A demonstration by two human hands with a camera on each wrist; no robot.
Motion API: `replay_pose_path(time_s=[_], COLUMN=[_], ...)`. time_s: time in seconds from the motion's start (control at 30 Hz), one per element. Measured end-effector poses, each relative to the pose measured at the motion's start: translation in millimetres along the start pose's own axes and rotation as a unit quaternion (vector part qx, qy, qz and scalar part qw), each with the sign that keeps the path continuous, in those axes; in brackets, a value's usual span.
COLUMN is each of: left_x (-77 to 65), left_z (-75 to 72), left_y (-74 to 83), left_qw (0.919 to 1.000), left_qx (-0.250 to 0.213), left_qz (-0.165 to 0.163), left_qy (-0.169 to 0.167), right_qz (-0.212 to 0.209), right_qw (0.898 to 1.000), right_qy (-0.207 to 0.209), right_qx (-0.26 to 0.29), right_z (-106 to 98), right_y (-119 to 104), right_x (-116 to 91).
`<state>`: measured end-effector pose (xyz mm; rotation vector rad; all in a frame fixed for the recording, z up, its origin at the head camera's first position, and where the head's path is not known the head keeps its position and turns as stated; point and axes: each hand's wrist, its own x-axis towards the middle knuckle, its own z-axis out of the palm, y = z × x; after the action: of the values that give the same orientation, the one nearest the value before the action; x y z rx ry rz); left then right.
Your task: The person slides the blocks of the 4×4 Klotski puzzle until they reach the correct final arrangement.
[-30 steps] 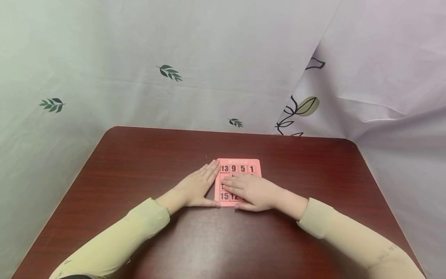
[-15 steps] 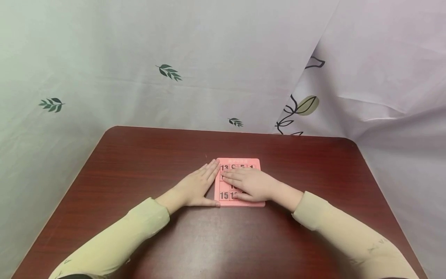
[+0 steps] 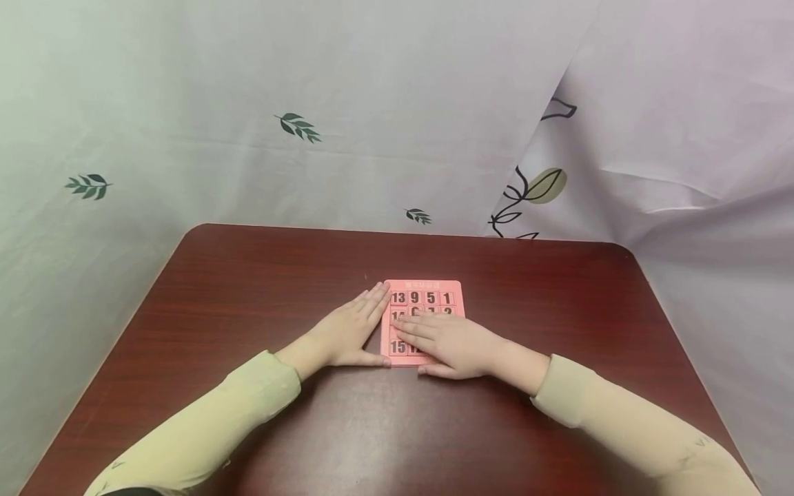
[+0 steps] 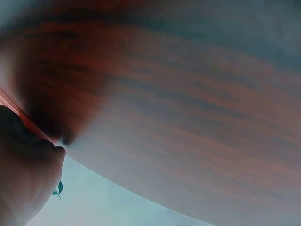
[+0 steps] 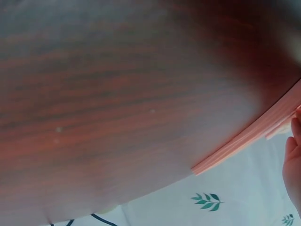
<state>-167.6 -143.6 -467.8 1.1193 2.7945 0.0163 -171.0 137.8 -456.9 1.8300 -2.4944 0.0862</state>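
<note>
A pink number slide puzzle [image 3: 397, 284] lies flat on the table. Its top row reads 13, 9, 5, 1, and 15 shows at lower left. My left hand [image 3: 347, 335] rests along the left edge, fingers straight, thumb by the near left corner. Laid over the lower and right part of the board, my right hand [image 3: 462, 344] touches the tiles with extended fingers and hides several of them. The left wrist view catches part of the left hand [image 4: 28, 174] by the puzzle's edge [image 4: 35, 128]. In the right wrist view, fingertips [image 5: 292, 162] appear beside the layered puzzle side [image 5: 240, 143].
The dark red wooden table [image 3: 267, 275] has rounded far corners. Behind it hangs a pale curtain [image 3: 372, 103] printed with leaves. Both forearms, in light sleeves [image 3: 211, 427], reach in from the near side.
My right hand moved away from me over the tiles, covering the top row, then came back toward me, uncovering it. A 14 tile now shows below 13. The left hand stayed put.
</note>
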Motion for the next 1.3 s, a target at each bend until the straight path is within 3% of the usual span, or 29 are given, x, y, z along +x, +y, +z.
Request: replay_pose_path(time_s=[0.27,0.53,0.7,0.97,1.3], left_x=[-1.3,0.7,3.5,2.3,0.0], left_z=[0.3,0.1,1.2,0.2,-3.7], left_y=[1.0,1.4,0.6,0.8,2.0], left_qw=[1.0000,1.0000,1.0000,1.0000,1.0000], left_qx=[0.002,0.003,0.002,0.000,0.006], left_qz=[-0.001,0.000,0.002,-0.001,0.003], left_qy=[0.000,-0.001,0.005,-0.004,0.007], right_qz=[0.042,-0.030,-0.062,-0.016,-0.003], right_qw=[0.998,0.999,0.998,1.000,1.000], right_qy=[-0.033,0.006,-0.002,-0.012,0.006], right_qx=[0.040,0.009,-0.016,0.005,0.026], right_z=[-2.0,-2.5,0.8,2.9,-1.1], right_y=[3.7,-11.3,-18.9,-8.3,-5.0], right_x=[6.3,-1.8,-7.4,0.8,-4.1])
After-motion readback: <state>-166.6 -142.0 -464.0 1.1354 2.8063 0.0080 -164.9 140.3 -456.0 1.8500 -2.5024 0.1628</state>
